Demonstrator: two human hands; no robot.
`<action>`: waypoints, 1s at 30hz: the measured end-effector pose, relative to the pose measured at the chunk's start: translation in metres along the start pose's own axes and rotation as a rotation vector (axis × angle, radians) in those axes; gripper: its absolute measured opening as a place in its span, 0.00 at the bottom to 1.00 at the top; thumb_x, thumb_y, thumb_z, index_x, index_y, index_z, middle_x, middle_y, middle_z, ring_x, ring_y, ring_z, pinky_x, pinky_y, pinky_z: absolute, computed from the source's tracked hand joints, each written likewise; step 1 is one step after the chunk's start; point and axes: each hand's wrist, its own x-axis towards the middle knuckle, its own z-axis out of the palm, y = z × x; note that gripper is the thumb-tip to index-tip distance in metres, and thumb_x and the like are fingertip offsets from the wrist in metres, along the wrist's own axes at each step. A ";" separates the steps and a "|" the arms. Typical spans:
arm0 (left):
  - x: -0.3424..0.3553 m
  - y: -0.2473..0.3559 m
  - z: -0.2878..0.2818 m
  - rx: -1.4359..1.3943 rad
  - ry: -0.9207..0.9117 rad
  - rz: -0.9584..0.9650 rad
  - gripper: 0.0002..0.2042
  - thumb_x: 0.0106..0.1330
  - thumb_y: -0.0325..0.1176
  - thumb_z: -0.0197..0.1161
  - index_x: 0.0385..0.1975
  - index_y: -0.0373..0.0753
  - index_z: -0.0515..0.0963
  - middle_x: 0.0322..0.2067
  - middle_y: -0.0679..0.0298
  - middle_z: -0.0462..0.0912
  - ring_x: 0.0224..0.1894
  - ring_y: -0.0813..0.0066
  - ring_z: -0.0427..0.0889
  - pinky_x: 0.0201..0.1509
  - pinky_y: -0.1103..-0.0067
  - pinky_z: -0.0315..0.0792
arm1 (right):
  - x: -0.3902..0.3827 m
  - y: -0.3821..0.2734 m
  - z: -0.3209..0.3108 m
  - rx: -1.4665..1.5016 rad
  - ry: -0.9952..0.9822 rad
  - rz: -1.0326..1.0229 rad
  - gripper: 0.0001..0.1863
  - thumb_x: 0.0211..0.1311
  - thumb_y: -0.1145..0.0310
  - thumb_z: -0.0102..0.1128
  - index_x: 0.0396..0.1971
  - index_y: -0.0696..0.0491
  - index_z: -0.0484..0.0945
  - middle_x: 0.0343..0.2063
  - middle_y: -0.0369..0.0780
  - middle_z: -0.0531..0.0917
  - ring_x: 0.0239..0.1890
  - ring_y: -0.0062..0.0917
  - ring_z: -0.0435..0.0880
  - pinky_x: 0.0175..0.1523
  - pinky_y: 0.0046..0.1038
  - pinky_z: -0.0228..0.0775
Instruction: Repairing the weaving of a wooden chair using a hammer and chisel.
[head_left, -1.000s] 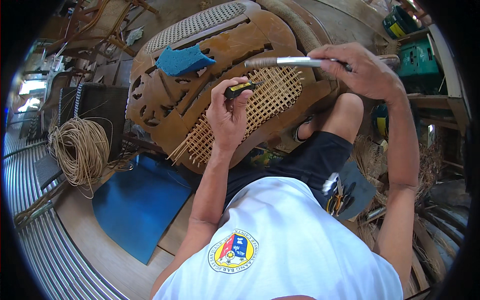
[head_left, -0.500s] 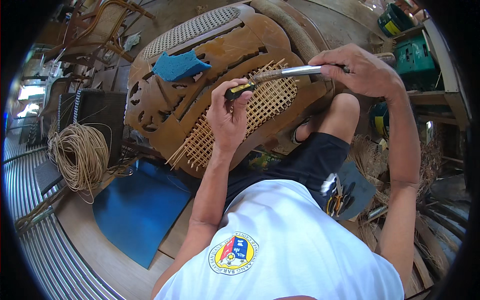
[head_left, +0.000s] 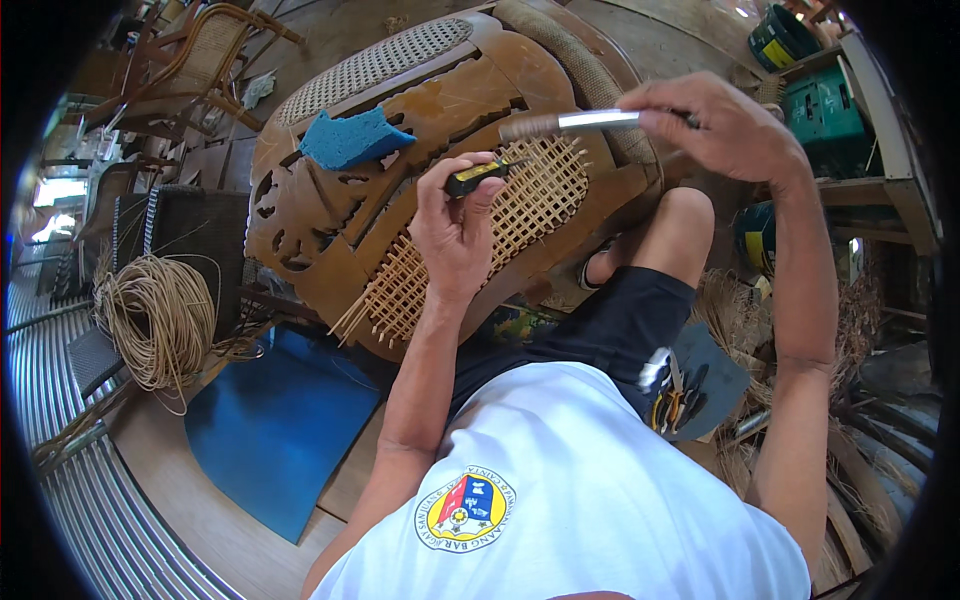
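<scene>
My left hand [head_left: 455, 230] is closed around a short, stubby black-and-yellow tool handle [head_left: 470, 178], with a thin dark shaft pointing right from it. My right hand [head_left: 715, 125] grips a long tool [head_left: 600, 119] with a shiny silver shaft and a blurred brown end pointing left; its kind is unclear. That brown end hovers above the left hand's tool, apart from it. Below both hands lies a carved brown wooden furniture panel [head_left: 400, 130] with an open cane weave [head_left: 540, 190] whose loose strand ends stick out. A torn blue sponge [head_left: 355, 138] rests on the wood.
A coil of cane [head_left: 160, 320] sits at the left beside a blue sheet [head_left: 280, 430] on the floor. Several hand tools [head_left: 682, 405] lie by my right thigh. A wooden shelf with a green crate [head_left: 830, 120] stands at the far right; a rattan chair [head_left: 215, 60] stands at the far left.
My right hand's tool has swung up and its brown end has parted from the left hand's tool. The left hand keeps its hold; the whole view has shifted slightly.
</scene>
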 end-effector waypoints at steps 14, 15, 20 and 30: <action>0.004 -0.006 0.010 0.001 -0.003 0.011 0.14 0.76 0.30 0.66 0.55 0.38 0.72 0.51 0.60 0.87 0.46 0.81 0.83 0.48 0.83 0.77 | -0.003 0.005 -0.003 -0.044 0.038 -0.015 0.16 0.76 0.65 0.60 0.56 0.58 0.82 0.36 0.44 0.87 0.36 0.28 0.83 0.46 0.31 0.75; 0.005 -0.003 0.009 -0.035 0.032 0.021 0.14 0.76 0.30 0.66 0.55 0.38 0.72 0.51 0.60 0.87 0.46 0.81 0.83 0.48 0.82 0.78 | -0.002 -0.004 -0.007 -0.043 0.031 0.123 0.16 0.76 0.65 0.60 0.56 0.57 0.82 0.37 0.45 0.88 0.36 0.31 0.84 0.47 0.32 0.75; 0.015 -0.012 0.020 0.025 -0.067 -0.008 0.13 0.75 0.29 0.66 0.55 0.37 0.73 0.50 0.60 0.86 0.47 0.81 0.83 0.49 0.83 0.78 | -0.002 0.007 -0.006 -0.057 0.073 0.067 0.16 0.76 0.65 0.59 0.56 0.57 0.83 0.36 0.44 0.87 0.35 0.28 0.83 0.46 0.32 0.75; 0.003 0.005 -0.011 -0.015 0.100 0.096 0.16 0.74 0.29 0.68 0.56 0.36 0.72 0.50 0.55 0.87 0.46 0.75 0.86 0.50 0.80 0.81 | -0.017 0.017 -0.009 -0.010 0.163 -0.030 0.16 0.78 0.68 0.56 0.57 0.57 0.82 0.33 0.39 0.83 0.32 0.19 0.75 0.42 0.25 0.70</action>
